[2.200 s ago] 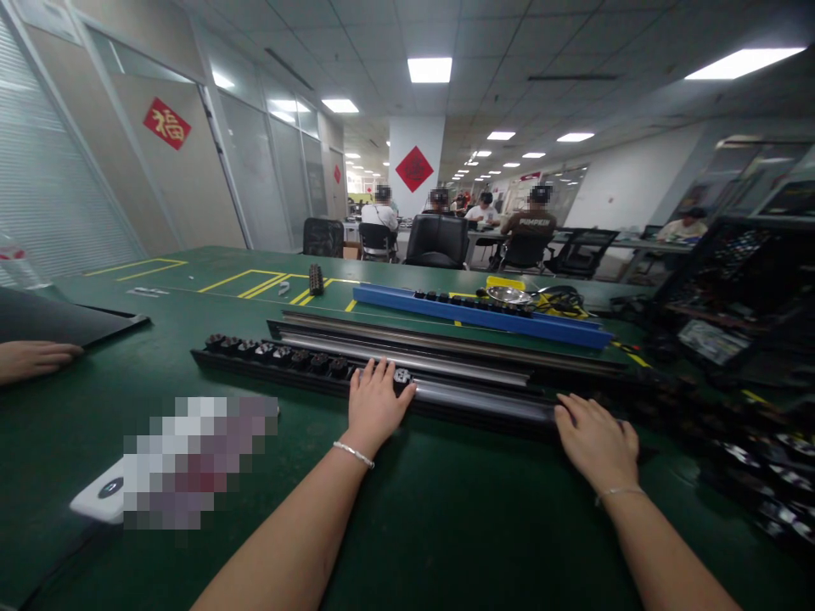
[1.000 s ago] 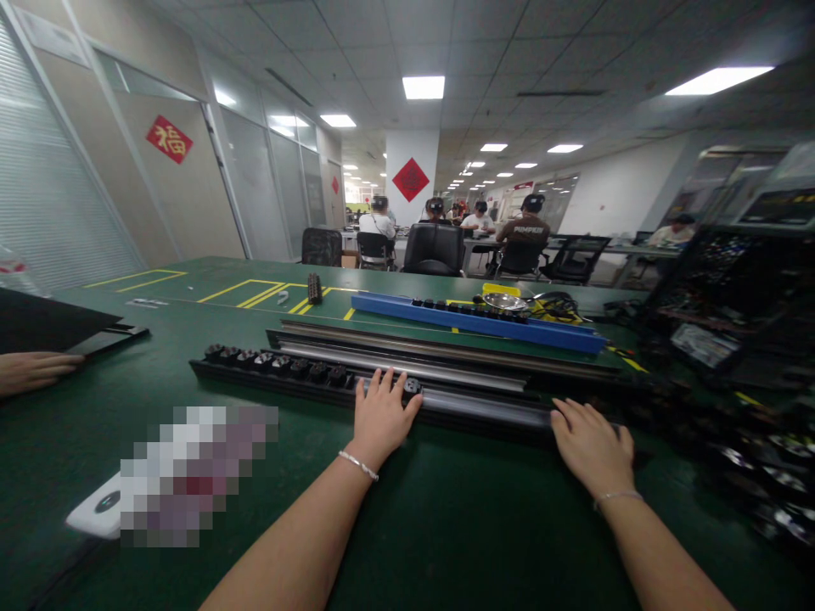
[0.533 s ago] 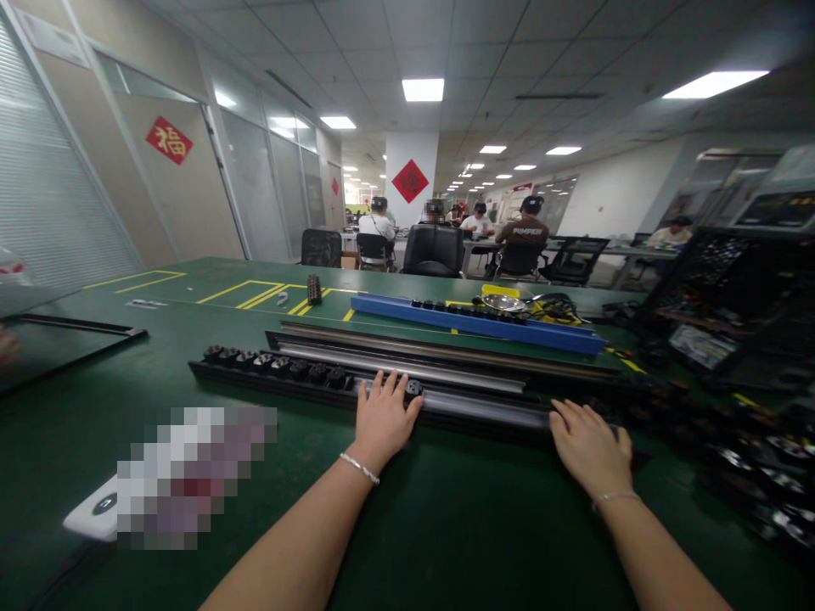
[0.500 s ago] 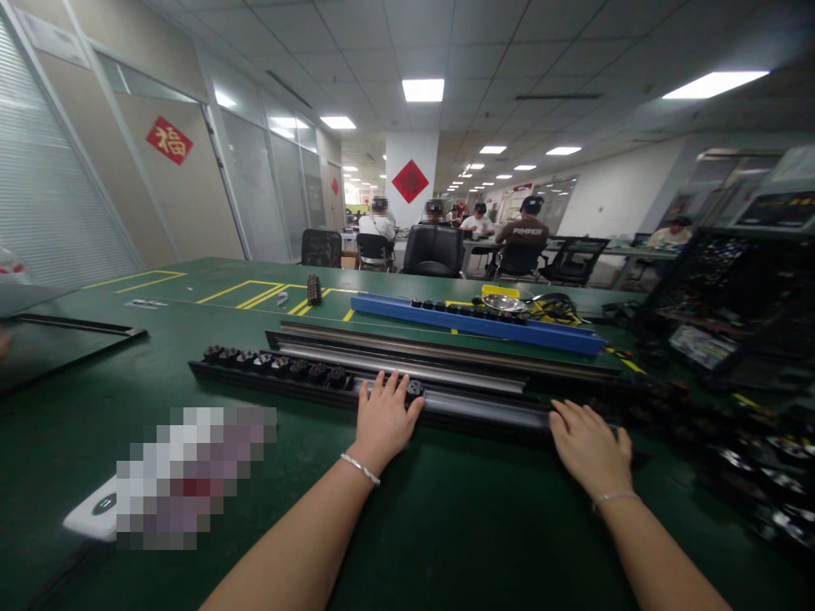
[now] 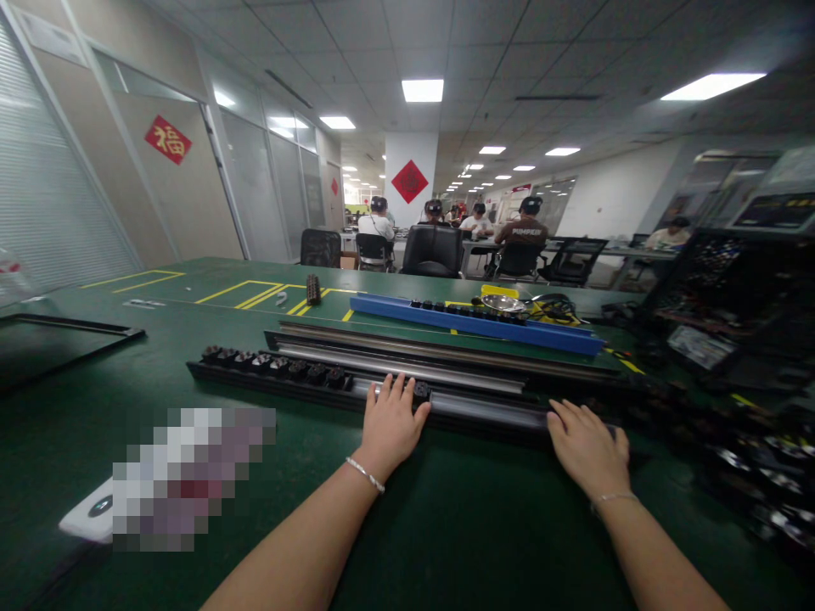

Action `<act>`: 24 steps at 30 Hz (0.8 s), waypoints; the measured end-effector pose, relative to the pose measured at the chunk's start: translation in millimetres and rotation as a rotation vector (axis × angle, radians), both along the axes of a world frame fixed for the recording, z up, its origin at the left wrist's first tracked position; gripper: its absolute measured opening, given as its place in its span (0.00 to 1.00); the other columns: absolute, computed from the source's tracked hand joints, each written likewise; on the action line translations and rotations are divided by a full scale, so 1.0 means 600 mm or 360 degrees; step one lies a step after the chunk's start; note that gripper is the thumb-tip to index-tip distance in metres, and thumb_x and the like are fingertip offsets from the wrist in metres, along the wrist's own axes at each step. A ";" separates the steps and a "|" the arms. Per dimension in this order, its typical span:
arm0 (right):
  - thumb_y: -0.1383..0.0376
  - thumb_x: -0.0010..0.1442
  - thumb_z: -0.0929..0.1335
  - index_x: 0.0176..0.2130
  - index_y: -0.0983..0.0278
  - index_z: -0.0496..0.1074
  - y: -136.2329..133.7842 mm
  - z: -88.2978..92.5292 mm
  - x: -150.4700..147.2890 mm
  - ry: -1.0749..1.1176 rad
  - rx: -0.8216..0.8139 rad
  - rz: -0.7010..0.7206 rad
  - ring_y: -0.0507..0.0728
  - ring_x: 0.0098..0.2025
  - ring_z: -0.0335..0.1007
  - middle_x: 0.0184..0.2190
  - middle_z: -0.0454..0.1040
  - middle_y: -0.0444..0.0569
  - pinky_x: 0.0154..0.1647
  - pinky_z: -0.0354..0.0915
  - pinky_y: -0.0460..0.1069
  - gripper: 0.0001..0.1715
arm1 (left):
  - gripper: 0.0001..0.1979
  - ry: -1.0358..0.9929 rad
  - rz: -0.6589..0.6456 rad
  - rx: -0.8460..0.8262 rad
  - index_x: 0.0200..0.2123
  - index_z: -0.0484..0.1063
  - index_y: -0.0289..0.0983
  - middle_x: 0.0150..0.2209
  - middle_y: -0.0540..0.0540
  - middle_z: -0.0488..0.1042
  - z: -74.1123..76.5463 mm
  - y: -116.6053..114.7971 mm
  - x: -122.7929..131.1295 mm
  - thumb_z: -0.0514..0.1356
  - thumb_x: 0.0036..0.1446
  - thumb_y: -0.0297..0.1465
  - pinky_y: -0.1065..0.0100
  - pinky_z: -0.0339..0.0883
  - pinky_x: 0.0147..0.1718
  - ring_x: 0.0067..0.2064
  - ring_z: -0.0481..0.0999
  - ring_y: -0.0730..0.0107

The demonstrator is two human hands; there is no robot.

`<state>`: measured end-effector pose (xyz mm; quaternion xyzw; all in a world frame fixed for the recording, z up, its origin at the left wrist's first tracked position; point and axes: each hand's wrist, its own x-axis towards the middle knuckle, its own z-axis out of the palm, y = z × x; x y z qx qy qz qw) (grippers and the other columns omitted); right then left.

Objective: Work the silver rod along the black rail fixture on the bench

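Note:
A long dark rail [image 5: 487,413] lies across the green table in front of me. Several small black blocks [image 5: 299,371] stand in a row along its left half. My left hand [image 5: 393,424] rests on the middle of the rail with its fingers stretched out. One single black block [image 5: 421,392] is beside that hand, between forefinger and thumb; whether they touch it I cannot tell. At the rail's right end lies my right hand [image 5: 589,445], fingers extended over the top and thumb apart. Its palm hides the tip of the rail.
Behind lie more metal rails [image 5: 407,365] and a blue channel [image 5: 477,327] carrying black blocks. A metal bowl [image 5: 503,303] stands farther back. Dark parts [image 5: 764,467] crowd the right side. A white device [image 5: 89,513], partly pixelated, and a black frame [image 5: 76,322] are at left. People sit beyond.
My left hand has shifted slightly right along the rail, and the single black block is a little farther right too. My right hand has barely moved. A hand at the far left edge is gone.

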<state>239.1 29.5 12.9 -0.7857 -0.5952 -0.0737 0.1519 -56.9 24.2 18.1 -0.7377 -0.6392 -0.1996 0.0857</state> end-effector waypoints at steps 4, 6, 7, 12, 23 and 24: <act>0.55 0.60 0.50 0.54 0.58 0.65 0.000 -0.002 0.001 -0.0003 0.0022 -0.0001 0.59 0.61 0.51 0.58 0.61 0.46 0.59 0.41 0.67 0.30 | 0.29 0.0036 -0.0007 -0.0009 0.58 0.59 0.39 0.61 0.45 0.58 0.000 -0.002 0.002 0.38 0.61 0.47 0.50 0.47 0.58 0.62 0.52 0.56; 0.54 0.60 0.50 0.54 0.58 0.65 0.000 -0.002 0.001 0.0005 0.0004 0.0002 0.59 0.61 0.50 0.58 0.61 0.46 0.59 0.41 0.67 0.30 | 0.29 0.0035 -0.0009 -0.0005 0.58 0.59 0.39 0.61 0.45 0.58 0.000 -0.001 0.001 0.38 0.61 0.47 0.50 0.47 0.58 0.62 0.52 0.56; 0.54 0.60 0.50 0.54 0.58 0.65 0.000 -0.002 0.001 0.0008 -0.0007 0.0004 0.59 0.61 0.50 0.58 0.61 0.46 0.59 0.41 0.67 0.30 | 0.29 0.0031 -0.0010 -0.0003 0.58 0.59 0.39 0.61 0.45 0.58 0.000 -0.001 0.001 0.38 0.61 0.47 0.50 0.47 0.58 0.62 0.52 0.56; 0.54 0.60 0.50 0.54 0.58 0.65 0.001 -0.003 0.000 0.0000 0.0012 0.0003 0.59 0.61 0.51 0.58 0.61 0.46 0.59 0.42 0.67 0.30 | 0.29 0.0016 -0.0012 -0.0002 0.57 0.60 0.38 0.61 0.44 0.58 -0.001 0.000 0.000 0.38 0.61 0.47 0.49 0.46 0.58 0.62 0.52 0.56; 0.54 0.60 0.50 0.53 0.58 0.66 0.002 -0.005 0.002 -0.0007 0.0032 0.0012 0.60 0.60 0.51 0.58 0.62 0.46 0.59 0.42 0.67 0.30 | 0.28 0.0007 -0.0060 0.0012 0.57 0.59 0.39 0.61 0.44 0.58 -0.004 -0.002 0.006 0.39 0.61 0.46 0.50 0.46 0.58 0.62 0.52 0.57; 0.54 0.60 0.50 0.53 0.58 0.66 0.002 -0.004 0.002 -0.0009 0.0035 0.0016 0.60 0.60 0.51 0.58 0.62 0.47 0.59 0.42 0.68 0.30 | 0.29 0.0006 -0.0060 0.0008 0.57 0.59 0.39 0.61 0.44 0.58 -0.004 -0.002 0.006 0.39 0.61 0.46 0.50 0.46 0.58 0.62 0.52 0.57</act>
